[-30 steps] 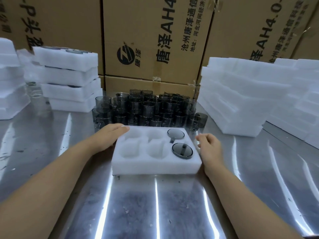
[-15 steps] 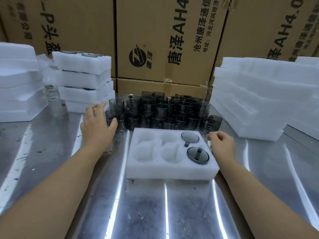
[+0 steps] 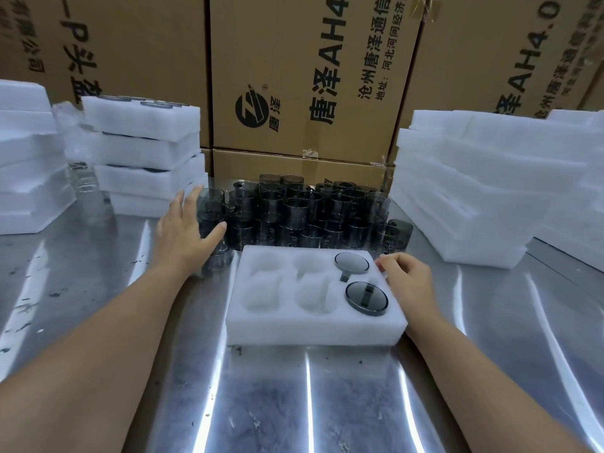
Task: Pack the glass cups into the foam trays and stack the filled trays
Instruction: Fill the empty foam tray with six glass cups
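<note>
A person's bare left hand (image 3: 183, 233) is hovering at the left edge of a packed cluster of smoky grey glass cups (image 3: 310, 214), fingers straight & spread, gripping nothing. The thumb is lying just beside one cup, & another cup is sitting partly under the palm; can't tell if skin is touching glass. The cluster is standing on a scuffed stainless-steel table (image 3: 294, 403).

Just in front of the cluster, a white rectangular six-pocket foam tray (image 3: 313, 325) is lying flat at ctr. Two grey cups are sitting sunk in its right-hand column: the far cup (image 3: 351, 262), w/ a handle stub pointing toward the camera, & the near cup (image 3: 366, 298) directly before it. The other four pockets are showing bare foam.

The right hand (image 3: 408, 282) is resting against the tray's right edge, fingers loosely bent, tips at the far-right corner, clasping nothing.

Bkgd: a four-high stack of white foam trays (image 3: 143, 152), dark rims showing on top, is standing at back left near the cluster. A second white foam stack (image 3: 26, 158) is sitting further left, w/ blurred clear glassware (image 3: 83, 181) btwn them. Tall piles of white foam trays (image 3: 474, 191) are rising at right. Brown cardboard cartons w/ black printing (image 3: 310, 76) are lining the rear.
</note>
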